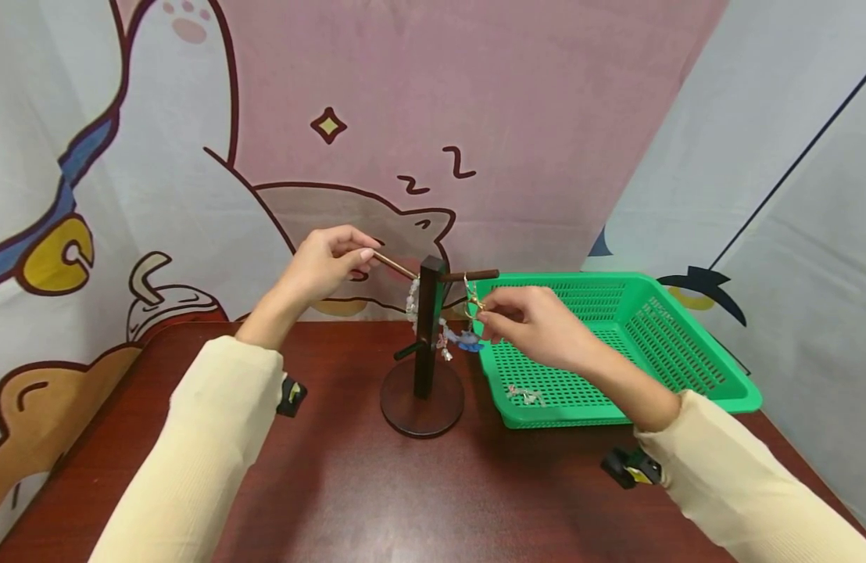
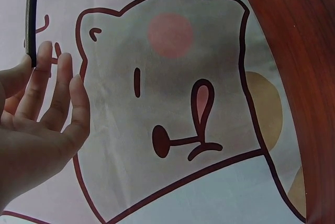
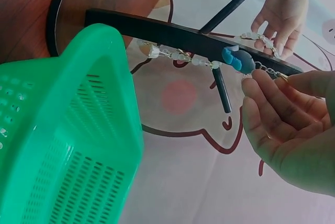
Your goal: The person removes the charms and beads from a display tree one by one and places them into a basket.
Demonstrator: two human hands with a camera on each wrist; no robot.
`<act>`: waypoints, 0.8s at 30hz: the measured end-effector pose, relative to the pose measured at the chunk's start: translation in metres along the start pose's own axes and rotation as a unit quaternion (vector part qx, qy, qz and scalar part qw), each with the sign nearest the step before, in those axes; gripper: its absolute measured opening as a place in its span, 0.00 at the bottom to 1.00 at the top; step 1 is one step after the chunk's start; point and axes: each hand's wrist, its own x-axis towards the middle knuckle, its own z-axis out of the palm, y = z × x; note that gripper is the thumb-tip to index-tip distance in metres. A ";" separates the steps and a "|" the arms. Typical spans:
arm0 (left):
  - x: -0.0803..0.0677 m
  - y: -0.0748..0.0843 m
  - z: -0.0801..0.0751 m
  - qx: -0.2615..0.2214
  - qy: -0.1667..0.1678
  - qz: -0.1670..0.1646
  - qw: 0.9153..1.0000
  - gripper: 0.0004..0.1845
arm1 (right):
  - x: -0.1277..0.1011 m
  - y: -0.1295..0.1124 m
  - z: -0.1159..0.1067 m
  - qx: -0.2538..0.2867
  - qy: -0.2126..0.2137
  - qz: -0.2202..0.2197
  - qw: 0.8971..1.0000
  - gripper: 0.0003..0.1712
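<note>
A dark wooden jewelry stand with a round base stands upright on the table. My left hand pinches the outer end of its upper left peg between thumb and fingertips. With thumb and fingertips, my right hand holds the gold clasp of a keychain just below the upper right peg. The keychain's chain reaches up to that peg, and a blue charm dangles from it. Clear and white beaded strings hang on the stand beside the post.
To the right of the stand is a green perforated basket, with a small beaded piece lying inside. A lower peg sticks out toward the front. Behind the reddish-brown table hangs a printed cloth.
</note>
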 end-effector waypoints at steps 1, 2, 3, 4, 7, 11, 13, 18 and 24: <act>0.000 0.000 0.000 -0.001 0.000 0.000 1.000 0.11 | 0.000 0.000 0.000 0.001 0.000 0.000 1.000 0.05; 0.000 0.000 0.000 -0.001 0.000 0.000 1.000 0.11 | -0.001 0.001 -0.001 0.002 0.000 0.000 1.000 0.06; 0.000 0.000 0.000 -0.001 0.000 -0.001 1.000 0.11 | -0.001 0.001 -0.002 0.003 0.000 0.001 1.000 0.06; 0.000 0.000 0.000 -0.002 0.000 -0.001 1.000 0.11 | -0.002 0.001 -0.002 0.003 -0.001 0.001 1.000 0.06; 0.001 -0.001 0.000 -0.004 0.000 -0.001 1.000 0.11 | -0.003 0.002 -0.004 0.005 -0.002 0.004 1.000 0.05; 0.001 -0.002 0.001 -0.004 0.000 0.002 1.000 0.11 | -0.004 0.002 -0.005 0.007 -0.002 0.008 1.000 0.05; 0.001 -0.002 0.000 -0.004 -0.001 0.003 1.000 0.11 | -0.004 0.002 -0.006 0.008 -0.003 0.006 1.000 0.05; 0.001 -0.001 0.000 -0.004 -0.001 0.005 1.000 0.11 | -0.006 0.002 -0.009 0.008 -0.002 0.007 1.000 0.06; 0.001 -0.003 0.000 -0.006 -0.001 0.004 1.000 0.11 | -0.009 0.003 -0.013 0.007 -0.006 0.010 1.000 0.06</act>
